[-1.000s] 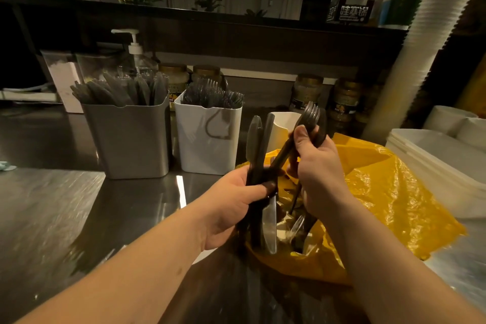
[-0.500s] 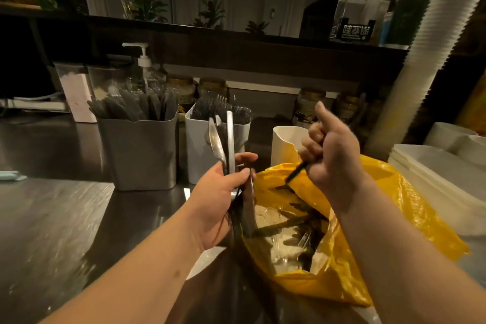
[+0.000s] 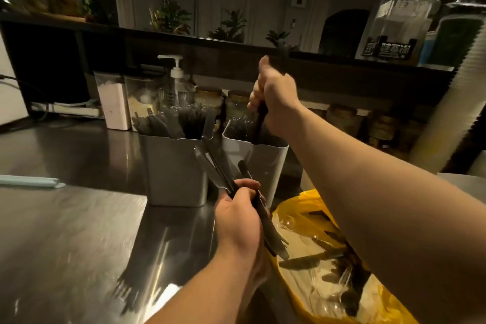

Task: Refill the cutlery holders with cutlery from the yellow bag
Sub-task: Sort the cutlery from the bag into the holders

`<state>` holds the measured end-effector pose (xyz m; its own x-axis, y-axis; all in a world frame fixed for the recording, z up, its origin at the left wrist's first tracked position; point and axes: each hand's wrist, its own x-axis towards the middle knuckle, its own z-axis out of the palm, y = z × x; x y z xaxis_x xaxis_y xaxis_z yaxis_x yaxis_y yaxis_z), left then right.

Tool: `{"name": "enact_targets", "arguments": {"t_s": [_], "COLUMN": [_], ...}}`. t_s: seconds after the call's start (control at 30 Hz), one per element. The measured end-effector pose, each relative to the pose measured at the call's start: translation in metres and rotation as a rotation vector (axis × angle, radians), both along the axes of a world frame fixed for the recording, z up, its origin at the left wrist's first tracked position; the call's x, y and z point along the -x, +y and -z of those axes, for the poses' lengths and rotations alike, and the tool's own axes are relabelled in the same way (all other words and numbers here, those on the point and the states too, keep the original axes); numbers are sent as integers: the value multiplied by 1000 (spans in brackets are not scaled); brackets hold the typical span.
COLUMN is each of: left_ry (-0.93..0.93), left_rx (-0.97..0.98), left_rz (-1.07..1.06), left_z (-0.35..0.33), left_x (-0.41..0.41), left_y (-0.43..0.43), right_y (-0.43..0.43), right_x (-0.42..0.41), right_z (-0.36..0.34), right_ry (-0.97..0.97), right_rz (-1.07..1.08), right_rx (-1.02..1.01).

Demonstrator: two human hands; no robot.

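Observation:
Two cutlery holders stand on the steel counter: a grey holder [image 3: 173, 168] full of dark knives, and to its right a white holder [image 3: 273, 163] with dark forks. My right hand [image 3: 273, 97] is above the white holder, shut on a dark fork [image 3: 259, 123] whose lower end dips into it. My left hand [image 3: 238, 216] is in front of the holders, shut on a bunch of dark knives [image 3: 218, 168] that point up and to the left. The yellow bag [image 3: 305, 202] lies open at lower right with more dark cutlery inside, partly hidden by my right forearm.
Behind the holders are a pump bottle [image 3: 175, 79], a white container [image 3: 113, 105] and jars [image 3: 210, 97]. A tall stack of white cups [image 3: 452, 92] leans at the right. A pale blue object [image 3: 31, 182] lies at the counter's left. A dark shelf [image 3: 184, 42] runs above.
My right hand has moved up and left from over the bag to above the white holder, carrying the fork. My left hand stayed near the bag with the knives; the view shifted.

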<state>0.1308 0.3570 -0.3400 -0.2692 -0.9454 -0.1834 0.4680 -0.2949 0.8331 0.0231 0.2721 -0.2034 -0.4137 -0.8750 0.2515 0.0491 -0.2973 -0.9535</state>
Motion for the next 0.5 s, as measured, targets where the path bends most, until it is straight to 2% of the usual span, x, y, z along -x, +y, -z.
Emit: {"name": "enact_targets", "arguments": {"t_s": [0.07, 0.13, 0.23, 0.3, 0.37, 0.43, 0.47, 0.5], "left_ry": [-24, -54, -60, -61, -57, -65, -64, -60], "left_rx": [1, 9, 0, -1, 4, 13, 14, 12], "left_rz": [-31, -32, -19, -9, -8, -8, -7, -5], "left_z": [-2, -2, -1, -2, -3, -5, -5, -6], "left_x": [-1, 1, 2, 2, 3, 2, 2, 2], "left_y": [0, 0, 1, 2, 4, 5, 5, 5], "right_y": [-1, 1, 2, 2, 2, 5, 8, 10], "right_x": [-1, 3, 15, 22, 27, 27, 25, 26], "right_z": [5, 3, 5, 11, 16, 19, 21, 21], "right_ry": [302, 518, 636, 717, 917, 1186, 1248, 1226], "right_rz": [75, 136, 194, 200, 242, 277, 284, 264], "right_rx": [-138, -123, -78, -131, -313, -594, -690, -738]}}
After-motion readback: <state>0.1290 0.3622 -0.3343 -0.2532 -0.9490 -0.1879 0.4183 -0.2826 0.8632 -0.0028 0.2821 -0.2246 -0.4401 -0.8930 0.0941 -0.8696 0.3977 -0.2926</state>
